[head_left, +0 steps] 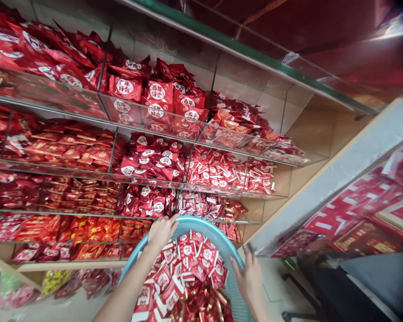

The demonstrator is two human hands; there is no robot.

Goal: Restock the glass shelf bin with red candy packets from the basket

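Note:
Below the shelves is a round teal plastic basket [233, 248] filled with small red-and-white candy packets [188, 250]. Shiny dark red and gold wrapped packets [201, 304] lie heaped in its near part. My left hand [161, 233] grips the basket's far left rim, its fingers closed over the edge. On the right side, my right hand [250, 273] clasps the rim with the thumb inside and the fingers outside. The basket's near edge is cut off by the bottom of the picture.
Glass-fronted shelves [147, 179] hold many red candy packets in divided compartments. A pale wooden side panel [302, 197] bounds them on the right. Lower right stands a dark chair [356, 286] on the tiled floor. Plastic bags [57, 281] sit under the shelves.

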